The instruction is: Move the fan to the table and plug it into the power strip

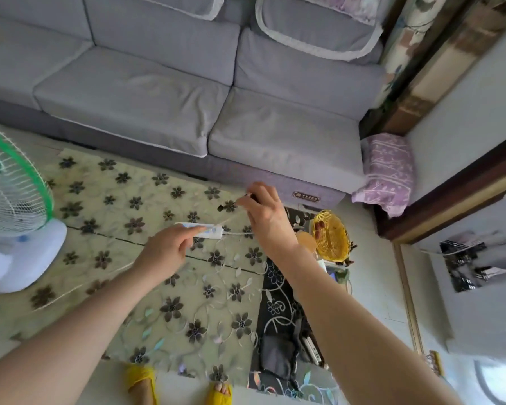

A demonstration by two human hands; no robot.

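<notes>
The fan [11, 206], white with a green-rimmed wire guard, stands on the table [105, 200] at the far left, on a floral cloth. A white power strip [209, 230] lies in the middle of the table. My left hand [165, 248] rests its fingertips on the strip's near end. My right hand [263, 211] hovers above and to the right of the strip, pinching a small dark plug [250, 196] between its fingers. A thin pale cord [79, 285] runs across the cloth from the fan's side.
A grey sofa [164, 92] lines the table's far side. A yellow wire basket [330, 235] sits low at the table's right end, near a lilac pillow [387, 173]. My feet in yellow sandals [140, 381] show at the near edge.
</notes>
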